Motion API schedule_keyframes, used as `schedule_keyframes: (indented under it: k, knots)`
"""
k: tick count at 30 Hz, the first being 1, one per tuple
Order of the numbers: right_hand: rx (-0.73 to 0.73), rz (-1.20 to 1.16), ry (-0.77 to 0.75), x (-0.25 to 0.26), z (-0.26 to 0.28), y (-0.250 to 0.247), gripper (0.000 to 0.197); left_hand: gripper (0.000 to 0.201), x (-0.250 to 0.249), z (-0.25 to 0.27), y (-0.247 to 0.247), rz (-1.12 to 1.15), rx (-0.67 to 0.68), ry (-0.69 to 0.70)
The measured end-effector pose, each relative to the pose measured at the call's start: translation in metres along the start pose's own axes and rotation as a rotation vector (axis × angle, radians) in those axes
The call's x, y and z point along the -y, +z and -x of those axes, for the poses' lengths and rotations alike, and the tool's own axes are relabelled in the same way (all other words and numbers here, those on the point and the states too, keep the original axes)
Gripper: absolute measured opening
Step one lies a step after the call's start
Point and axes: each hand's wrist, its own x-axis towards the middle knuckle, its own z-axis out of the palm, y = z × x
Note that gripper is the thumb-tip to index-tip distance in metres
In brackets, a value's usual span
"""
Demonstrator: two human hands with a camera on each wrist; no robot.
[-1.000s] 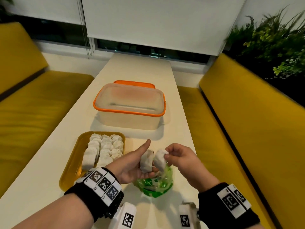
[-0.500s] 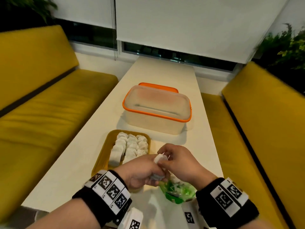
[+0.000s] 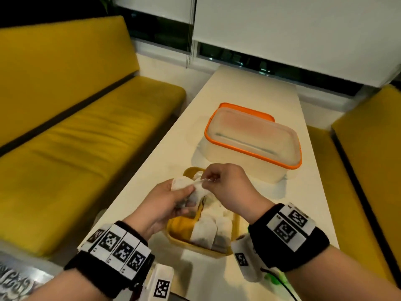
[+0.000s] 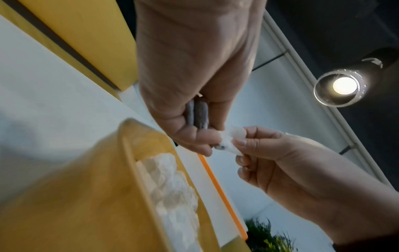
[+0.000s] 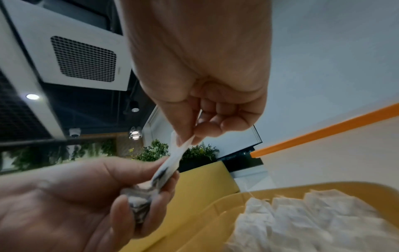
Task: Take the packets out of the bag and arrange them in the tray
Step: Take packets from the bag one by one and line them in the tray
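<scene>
- The left hand [image 3: 167,205] is curled round a small bundle of white packets [image 3: 184,186], held above the yellow tray [image 3: 180,238]; the bundle's long axis runs roughly from the palm up and away toward the far end of the tabletop [image 3: 256,90].
- The right hand [image 3: 230,187] pinches the upper end of one packet [image 4: 232,142] between thumb and forefinger; that packet stretches from the left fingers [image 5: 166,191] up to the pinch, its free end pointing at the right hand; the remaining right fingers are folded in.
- The tray lies near the tabletop's near edge; rows of white packets [image 3: 208,232] fill its right part, their long sides running toward the far edge.
- An orange-rimmed clear container [image 3: 253,142] stands just beyond the tray, toward the far end.
- The green bag [image 3: 274,281] shows only as a sliver at the near edge, under the right wrist.
- Half a second ago both hands met over the bag beside the tray's near right corner; now they are above the tray itself, and the packet between them is drawn out longer.
</scene>
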Motion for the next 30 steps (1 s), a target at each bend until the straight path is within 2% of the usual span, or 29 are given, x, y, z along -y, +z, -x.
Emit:
schedule_keyframes:
  k: [3,5,8,12,18,20,22,25,27,30]
  knots:
    - [0.07,0.019,0.006,0.003,-0.011,0.003,0.007,0.013,-0.008,-0.008,-0.015,0.0,-0.141,0.07]
    - [0.168,0.134,0.018,0.004,-0.016,0.013,0.011,0.015,-0.012,-0.013,-0.02,0.024,-0.193,0.095]
    - [0.329,0.323,0.023,0.001,-0.022,0.032,0.01,0.021,-0.014,-0.016,-0.021,0.07,-0.133,0.046]
    - [0.48,0.426,0.037,0.001,-0.025,0.049,0.009,0.023,-0.009,-0.015,-0.024,0.017,-0.072,0.032]
    - [0.595,0.585,0.009,0.004,-0.029,0.056,0.024,0.015,-0.001,-0.012,-0.031,-0.162,-0.076,0.105]
    - [0.554,0.638,0.038,0.005,-0.028,0.057,0.029,0.014,0.001,-0.012,-0.03,-0.178,-0.099,0.13]
    - [0.448,0.581,0.1,0.009,-0.028,0.046,0.031,0.013,0.002,-0.012,-0.027,-0.178,-0.112,0.141]
    - [0.32,0.282,0.098,0.019,-0.027,0.021,0.034,0.012,0.003,-0.014,-0.023,-0.168,-0.112,0.142]
    - [0.288,0.083,0.099,0.027,-0.022,0.013,0.035,0.012,0.004,-0.015,-0.019,-0.178,-0.099,0.141]
    - [0.241,0.087,0.057,0.027,-0.014,0.018,0.016,0.01,0.004,-0.013,-0.01,-0.218,-0.081,0.155]
